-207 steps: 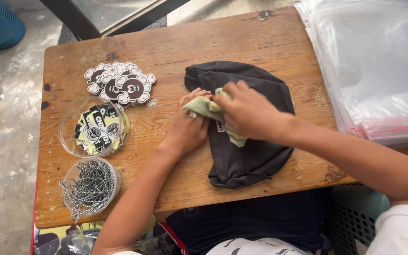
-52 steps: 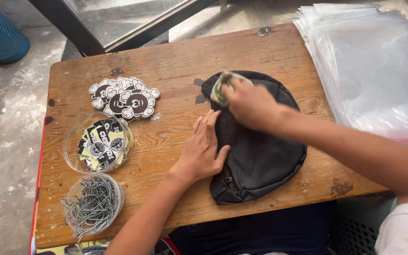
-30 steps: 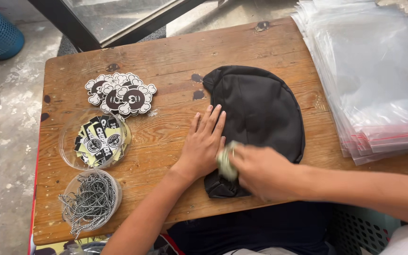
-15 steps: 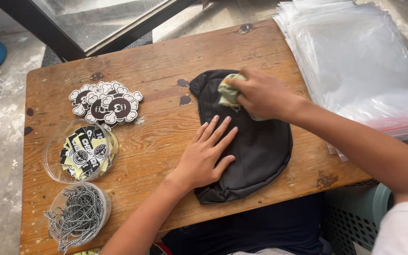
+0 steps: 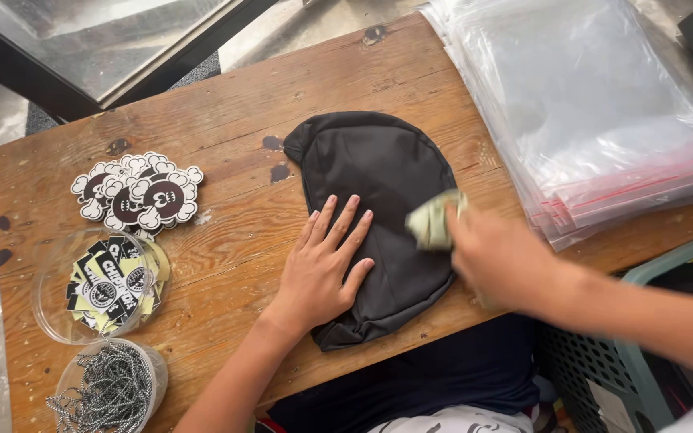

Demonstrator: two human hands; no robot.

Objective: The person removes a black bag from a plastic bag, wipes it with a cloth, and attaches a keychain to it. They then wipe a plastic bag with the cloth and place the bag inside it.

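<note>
Near left corner of the counter (image 5: 226,104): clear tub of ball chains (image 5: 110,389), rim just at the front edge. Behind it a clear tub of black-and-yellow stickers (image 5: 106,285), then a loose pile of cloud-shaped stickers (image 5: 139,192) toward the left edge.

Centre: black fabric bag (image 5: 378,204) lies flat, its bunched lower end close to the front edge. Left hand (image 5: 322,269) rests palm down on the bag's lower left part, fingers spread, gripping nothing. Right hand (image 5: 499,261) sits at the bag's right rim, closed around a wadded pale-green cloth (image 5: 435,220); hand is motion-blurred.

Far right corner: stack of clear zip bags (image 5: 595,112), overhanging the right edge.

Risks, judged:
- Bag may slide or ruck under the cloth if the flat left hand lets up.
- Bag's lower end could slip off the front edge.
- A wide stroke of the right hand could catch the zip bags and shift the stack.
</note>
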